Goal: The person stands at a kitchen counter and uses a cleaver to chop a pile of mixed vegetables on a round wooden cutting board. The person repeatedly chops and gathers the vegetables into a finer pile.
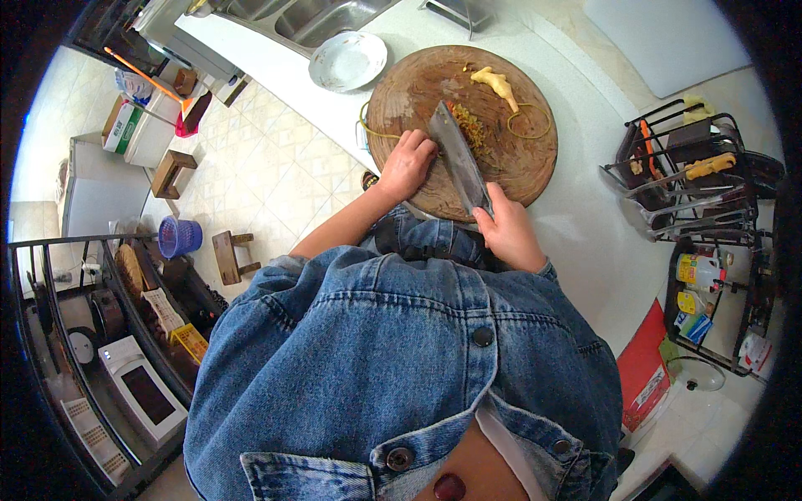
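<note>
A round wooden chopping board [401,100] lies on the counter before me. My right hand [510,225] grips a cleaver [460,156] by its handle end, the broad blade slanting up and left over the board. Just left of the blade, my left hand [408,164] rests on the board with curled fingers; whether they pinch anything is hidden. Along the blade's right side spreads a pile of finely chopped yellowish-green and reddish food [473,128]. Farther up and right is a knobbly pale-yellow piece of ginger [495,84], apart from the pile.
A white plate [348,61] sits beyond the board, near a steel sink [326,22]. Thin yellowish loops [529,122] show at the board's sides. On the right stands a black rack [689,175] with utensils. Wooden stools [235,255] and a purple basket [180,237] occupy the left floor.
</note>
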### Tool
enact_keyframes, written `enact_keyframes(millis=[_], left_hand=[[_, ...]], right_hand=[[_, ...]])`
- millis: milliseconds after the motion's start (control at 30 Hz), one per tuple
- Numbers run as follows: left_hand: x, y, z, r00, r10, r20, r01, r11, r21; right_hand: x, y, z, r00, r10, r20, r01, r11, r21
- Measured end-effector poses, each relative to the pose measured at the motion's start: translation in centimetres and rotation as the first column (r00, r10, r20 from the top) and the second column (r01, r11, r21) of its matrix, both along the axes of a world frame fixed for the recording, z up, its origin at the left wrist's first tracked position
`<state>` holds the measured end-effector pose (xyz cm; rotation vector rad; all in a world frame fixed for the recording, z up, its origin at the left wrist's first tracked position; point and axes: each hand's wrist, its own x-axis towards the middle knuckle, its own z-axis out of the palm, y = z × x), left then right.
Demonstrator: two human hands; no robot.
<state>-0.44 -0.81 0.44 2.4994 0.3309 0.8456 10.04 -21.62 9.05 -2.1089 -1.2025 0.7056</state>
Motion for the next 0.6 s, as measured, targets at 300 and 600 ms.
enact_keyframes(millis=[300,600], left_hand=[[-0.3,0.1,-0.1,0.999,0.026,-0.044,-0.026,1.000,-0.017],[-0.5,-0.2,0.2,0.999,0.033,-0.032,-0.032,0.999,0.018]], right_hand=[[-0.2,0.4,0.1,0.999,-0.019,-0.028,0.018,0.999,-0.027],[-0.1,0.4,-0.4,0.999,-0.013,-0.052,0.012,1.000,-0.022]])
